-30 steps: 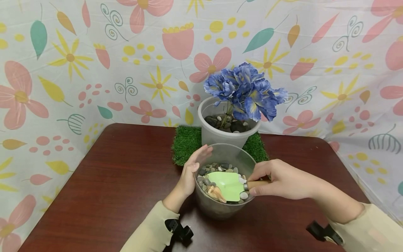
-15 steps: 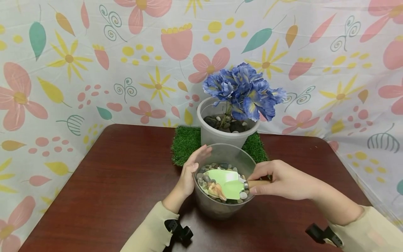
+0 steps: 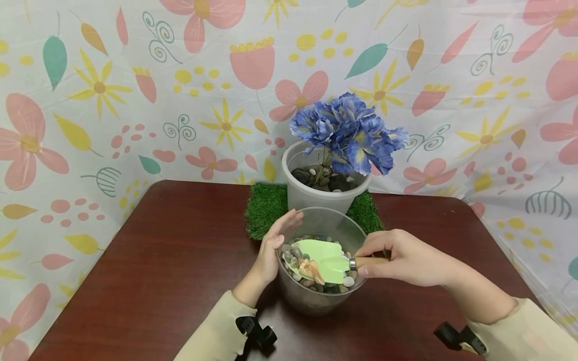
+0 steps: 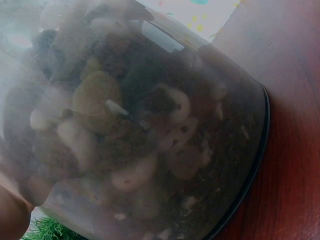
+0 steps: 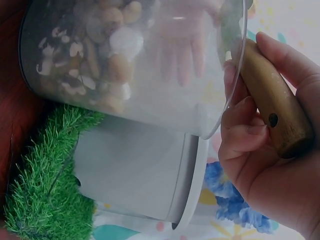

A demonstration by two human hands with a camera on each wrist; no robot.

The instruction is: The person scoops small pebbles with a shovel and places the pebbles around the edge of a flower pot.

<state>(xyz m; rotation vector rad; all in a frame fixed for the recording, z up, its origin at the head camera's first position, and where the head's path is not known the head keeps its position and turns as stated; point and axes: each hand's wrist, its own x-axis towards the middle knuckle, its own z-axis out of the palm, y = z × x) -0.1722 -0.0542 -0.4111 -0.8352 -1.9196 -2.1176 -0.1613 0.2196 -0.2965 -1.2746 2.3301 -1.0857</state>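
Observation:
A clear bucket of pebbles stands on the table. My left hand rests against its left side, the thumb by the rim; through the plastic in the right wrist view, that hand's fingers look straight. With my right hand I grip the wooden handle of a small garden trowel. Its light green blade lies inside the bucket over the pebbles, bearing an orange-brown seashell and some small stones on its left part. Dark, blurred contents fill the bucket's wall in the left wrist view.
Right behind the bucket is a white pot with blue artificial flowers and stones, on a square of artificial grass. Dark red table surface extends to both sides. A flower-patterned cloth hangs behind.
The trowel blade has shifted slightly and tilted, and more of its left edge now shows beneath the shell and stones. My left hand keeps its place on the bucket.

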